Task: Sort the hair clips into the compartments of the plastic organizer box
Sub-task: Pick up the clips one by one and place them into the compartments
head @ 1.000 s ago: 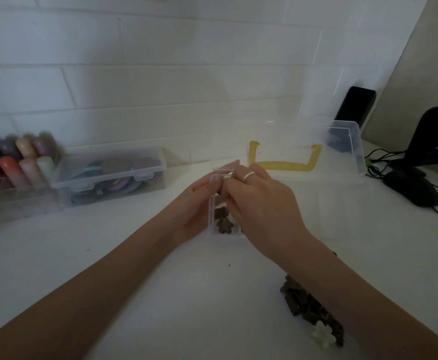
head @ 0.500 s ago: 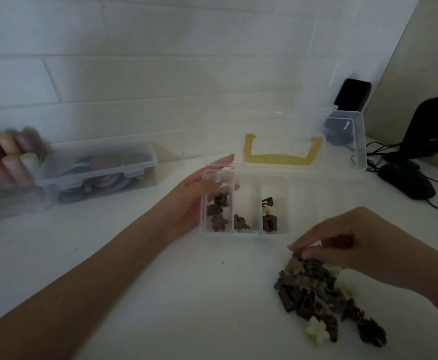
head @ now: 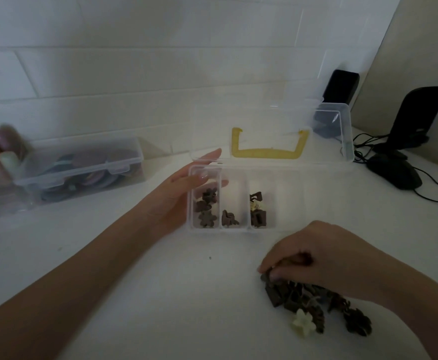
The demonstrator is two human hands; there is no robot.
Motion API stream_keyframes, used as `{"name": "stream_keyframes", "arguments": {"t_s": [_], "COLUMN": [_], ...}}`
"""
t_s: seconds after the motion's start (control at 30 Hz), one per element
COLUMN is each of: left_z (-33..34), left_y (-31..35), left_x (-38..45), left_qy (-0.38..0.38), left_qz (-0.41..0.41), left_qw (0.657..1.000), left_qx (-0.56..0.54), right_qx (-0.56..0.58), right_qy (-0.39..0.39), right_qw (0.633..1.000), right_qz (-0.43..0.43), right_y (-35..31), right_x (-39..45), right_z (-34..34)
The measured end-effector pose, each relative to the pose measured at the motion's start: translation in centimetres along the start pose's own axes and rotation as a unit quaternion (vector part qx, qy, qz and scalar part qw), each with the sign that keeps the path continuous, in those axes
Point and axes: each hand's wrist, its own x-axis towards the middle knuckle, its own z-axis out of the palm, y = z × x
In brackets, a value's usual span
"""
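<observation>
Head view, looking down at a white surface [head: 134, 294] in dim light. Near its far left edge sits a closed clear box [head: 82, 168] of round colourful items. The left hand [head: 186, 189] rests against the left end of the open plastic organizer box [head: 241, 231], fingers straight, thumb over its rim, grasping nothing. Brown hair clips lie in its three leftmost compartments; the lid stands open behind, showing a yellow handle [head: 269, 149]. Toward the near right edge, the right hand [head: 314, 258] curls over a pile of brown hair clips [head: 314, 305], fingertips pinching one. A pale flower clip [head: 303, 325] lies at the pile's near side. Black cabled devices [head: 394, 172] occupy the far right corner.
</observation>
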Motion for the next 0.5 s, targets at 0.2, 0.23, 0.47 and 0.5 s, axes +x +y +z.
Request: {"name": "stream_keyframes", "arguments": {"t_s": [0.2,0.23,0.47,0.5], "left_z": [0.1,0.1,-0.2,-0.3], "left_y": [-0.1,-0.1,-0.7,-0.8], "left_x": [0.0,0.0,-0.1,-0.1], "left_qy": [-0.006,-0.008,-0.023,-0.028], "left_qz": [0.003,0.003,0.029,0.035], "left_qw": [1.0,1.0,0.999,0.999], "left_qx": [0.003,0.004,-0.012,-0.013], "right_qx": [0.136,0.168,0.067,0.008], "right_qy": [0.13,0.156,0.305,0.332], "right_qw": [0.98,0.971,0.943,0.937], "right_qz": [-0.061,-0.072,-0.111,-0.106], "right_y": [-0.3,-0.7,-4.4,-4.9], "right_x": [0.2,0.3,4.2,5.1], "right_z": [0.3,0.3,-0.4,-0.5]}}
